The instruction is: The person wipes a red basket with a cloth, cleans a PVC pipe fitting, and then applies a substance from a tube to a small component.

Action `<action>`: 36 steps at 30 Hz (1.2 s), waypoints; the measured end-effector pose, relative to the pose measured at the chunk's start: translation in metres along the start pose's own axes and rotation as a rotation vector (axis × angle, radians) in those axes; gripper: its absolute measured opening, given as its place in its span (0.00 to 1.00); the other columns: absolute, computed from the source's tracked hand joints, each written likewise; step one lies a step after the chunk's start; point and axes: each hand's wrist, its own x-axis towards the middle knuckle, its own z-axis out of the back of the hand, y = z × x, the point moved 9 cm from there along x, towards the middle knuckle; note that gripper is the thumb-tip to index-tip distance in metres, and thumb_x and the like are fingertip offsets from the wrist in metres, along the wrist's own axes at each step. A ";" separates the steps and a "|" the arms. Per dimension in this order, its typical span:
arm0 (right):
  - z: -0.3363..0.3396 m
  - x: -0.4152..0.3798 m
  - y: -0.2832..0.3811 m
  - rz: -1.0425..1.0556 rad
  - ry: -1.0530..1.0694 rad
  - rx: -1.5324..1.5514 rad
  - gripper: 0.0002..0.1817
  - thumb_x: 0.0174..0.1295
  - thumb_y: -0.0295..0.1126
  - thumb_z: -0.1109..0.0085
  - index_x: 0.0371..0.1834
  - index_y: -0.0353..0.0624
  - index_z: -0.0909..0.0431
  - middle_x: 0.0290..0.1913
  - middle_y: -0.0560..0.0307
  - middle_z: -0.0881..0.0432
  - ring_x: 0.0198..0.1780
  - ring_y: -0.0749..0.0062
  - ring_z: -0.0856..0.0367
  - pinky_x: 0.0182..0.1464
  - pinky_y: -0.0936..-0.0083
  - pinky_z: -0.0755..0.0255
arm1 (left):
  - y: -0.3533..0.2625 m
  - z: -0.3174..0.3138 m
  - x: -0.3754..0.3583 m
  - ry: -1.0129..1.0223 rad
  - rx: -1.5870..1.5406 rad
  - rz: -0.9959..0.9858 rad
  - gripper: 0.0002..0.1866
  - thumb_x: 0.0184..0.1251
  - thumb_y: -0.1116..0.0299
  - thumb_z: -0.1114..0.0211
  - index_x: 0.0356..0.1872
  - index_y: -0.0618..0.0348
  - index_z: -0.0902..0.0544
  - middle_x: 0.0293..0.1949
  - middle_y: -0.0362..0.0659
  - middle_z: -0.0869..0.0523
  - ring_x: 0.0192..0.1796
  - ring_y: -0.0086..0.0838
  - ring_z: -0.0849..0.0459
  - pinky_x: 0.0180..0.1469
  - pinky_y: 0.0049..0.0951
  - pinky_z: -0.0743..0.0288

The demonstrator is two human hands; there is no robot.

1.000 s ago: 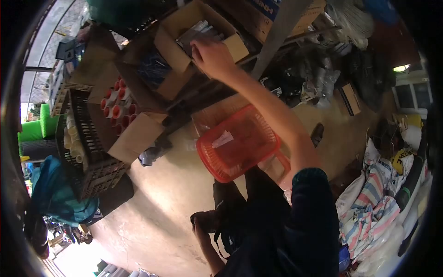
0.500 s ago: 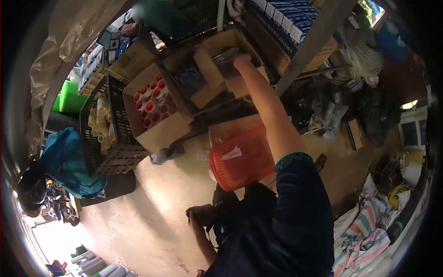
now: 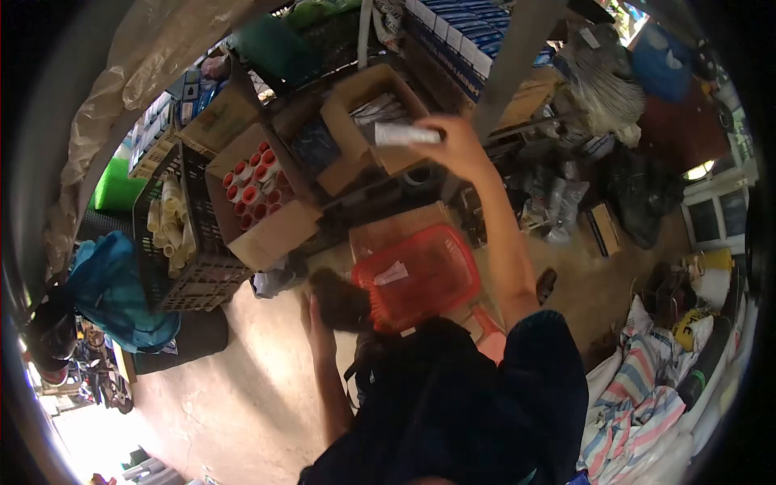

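My right hand [image 3: 454, 144] is closed around a slim white packet [image 3: 406, 134], blurred by motion, in front of an open cardboard box [image 3: 343, 121]. Similar pale packets [image 3: 380, 109] lie inside that box. Lower down, my left hand [image 3: 317, 319] is against a dark brown, soft-looking thing [image 3: 343, 299] and appears to hold it; most of its fingers are hidden. A red plastic basket [image 3: 465, 283] sits between my arms, with a small white packet [image 3: 393, 273] lying in it.
Left of the box are a carton [image 3: 271, 238] of white tubes with red ends and a black crate [image 3: 202, 271] of yellowish tubes. A grey post [image 3: 509, 69] slants beside blue-and-white boxes [image 3: 453, 36]. Striped sacks [image 3: 638, 404] lie at right.
My right hand has come out of the cardboard box, now holding the white packet. My left hand has moved up with the dark thing, beside the red basket. The view has shifted slightly.
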 end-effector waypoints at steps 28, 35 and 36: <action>-0.064 -0.245 0.006 -0.656 -0.093 0.611 0.20 0.67 0.40 0.45 0.52 0.34 0.26 0.40 0.51 0.18 0.43 0.74 0.21 0.46 0.75 0.28 | 0.060 -0.166 -0.053 0.792 0.376 0.285 0.21 0.66 0.58 0.37 0.50 0.66 0.23 0.38 0.41 0.18 0.41 0.23 0.21 0.42 0.23 0.26; -0.098 -0.266 -0.029 -0.769 -0.210 0.885 0.23 0.62 0.40 0.39 0.53 0.33 0.25 0.51 0.50 0.22 0.52 0.71 0.25 0.55 0.75 0.32 | 0.018 -0.170 -0.060 0.578 0.131 0.092 0.17 0.68 0.61 0.38 0.47 0.67 0.23 0.38 0.39 0.18 0.40 0.21 0.22 0.42 0.23 0.26; -0.100 -0.273 -0.026 -0.837 -0.223 0.911 0.23 0.61 0.41 0.37 0.52 0.33 0.23 0.53 0.50 0.23 0.53 0.69 0.25 0.58 0.74 0.34 | 0.015 -0.170 -0.057 0.562 0.090 0.125 0.17 0.68 0.62 0.39 0.47 0.67 0.23 0.38 0.39 0.18 0.40 0.21 0.22 0.44 0.24 0.27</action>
